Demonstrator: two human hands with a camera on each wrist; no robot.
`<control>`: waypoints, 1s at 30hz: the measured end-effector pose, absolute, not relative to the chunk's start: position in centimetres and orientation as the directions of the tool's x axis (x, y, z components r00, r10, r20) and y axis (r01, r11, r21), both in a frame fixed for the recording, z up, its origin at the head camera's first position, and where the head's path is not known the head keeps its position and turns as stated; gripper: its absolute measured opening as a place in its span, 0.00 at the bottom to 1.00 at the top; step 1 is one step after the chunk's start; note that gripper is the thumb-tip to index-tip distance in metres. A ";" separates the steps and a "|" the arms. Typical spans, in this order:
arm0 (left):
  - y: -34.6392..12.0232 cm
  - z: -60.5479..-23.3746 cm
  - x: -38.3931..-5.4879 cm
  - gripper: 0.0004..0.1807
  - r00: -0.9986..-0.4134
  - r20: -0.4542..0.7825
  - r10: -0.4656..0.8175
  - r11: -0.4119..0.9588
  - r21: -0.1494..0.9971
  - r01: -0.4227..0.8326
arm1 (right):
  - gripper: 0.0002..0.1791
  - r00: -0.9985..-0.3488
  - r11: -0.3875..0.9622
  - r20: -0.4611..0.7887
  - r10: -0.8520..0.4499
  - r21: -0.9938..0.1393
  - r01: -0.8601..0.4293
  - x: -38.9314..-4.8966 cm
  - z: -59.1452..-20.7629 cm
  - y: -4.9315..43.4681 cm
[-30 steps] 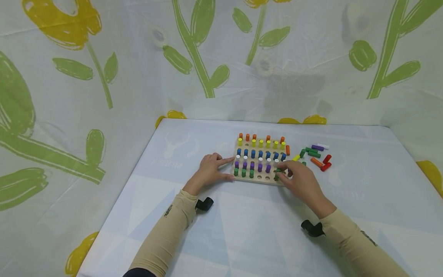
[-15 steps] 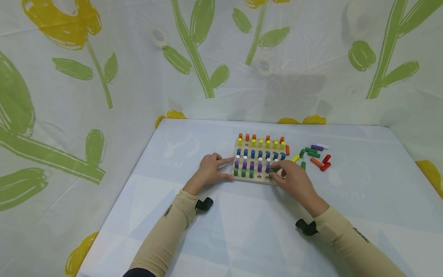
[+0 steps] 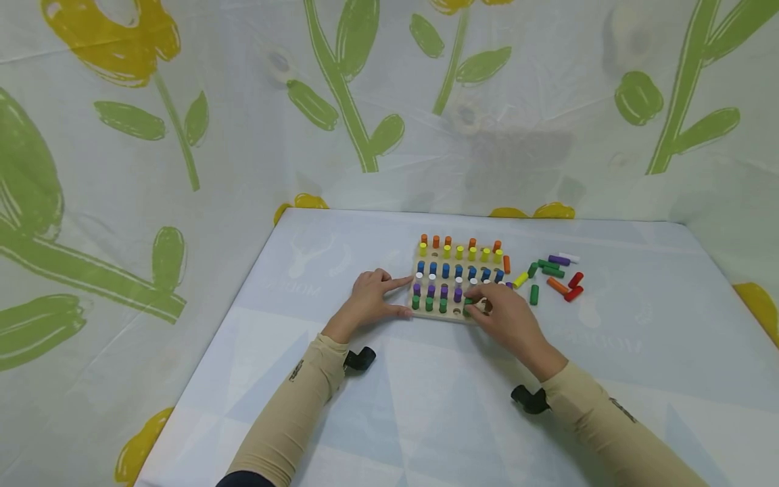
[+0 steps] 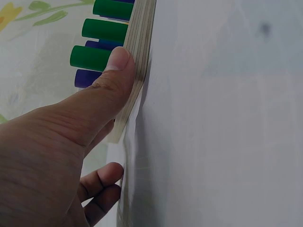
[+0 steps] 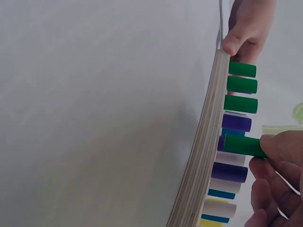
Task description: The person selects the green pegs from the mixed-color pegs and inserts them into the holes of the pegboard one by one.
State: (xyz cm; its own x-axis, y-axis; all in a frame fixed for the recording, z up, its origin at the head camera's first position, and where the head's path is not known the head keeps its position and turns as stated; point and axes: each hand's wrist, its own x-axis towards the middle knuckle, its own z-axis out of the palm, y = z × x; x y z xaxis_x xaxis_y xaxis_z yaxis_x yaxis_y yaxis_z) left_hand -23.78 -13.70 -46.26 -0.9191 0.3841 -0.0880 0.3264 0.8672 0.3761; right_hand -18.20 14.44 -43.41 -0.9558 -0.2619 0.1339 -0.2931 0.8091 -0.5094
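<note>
1. Pinching one end of a green peg [image 5: 244, 144], the right hand [image 3: 508, 318] holds it at the near row of the pegboard [image 3: 453, 262]; we cannot tell whether it has entered a hole.
2. We see the left hand [image 3: 368, 297] with thumb and index finger spread wide, touching the board's left edge (that finger mostly hides in the left wrist view).
3. The right hand blocks our view of some pegs.

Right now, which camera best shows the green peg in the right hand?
The right wrist view: the green peg is large and side-on, only its pinched end covered. The head view shows it tiny, mostly covered by the right hand. The left wrist view misses it, showing other green pegs.
</note>
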 end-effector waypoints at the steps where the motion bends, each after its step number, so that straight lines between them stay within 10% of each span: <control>1: -13.7 -46.3 -23.8 0.45 -0.919 -0.086 0.385 0.867 0.376 0.328 | 0.14 -0.955 0.810 0.136 -0.265 -0.507 -0.296 -18.2 -43.4 14.3; 30: -13.8 -46.4 -23.8 0.45 -0.918 -0.079 0.389 0.865 0.373 0.335 | 0.13 -0.953 0.808 0.119 -0.277 -0.508 -0.298 -18.4 -43.7 13.3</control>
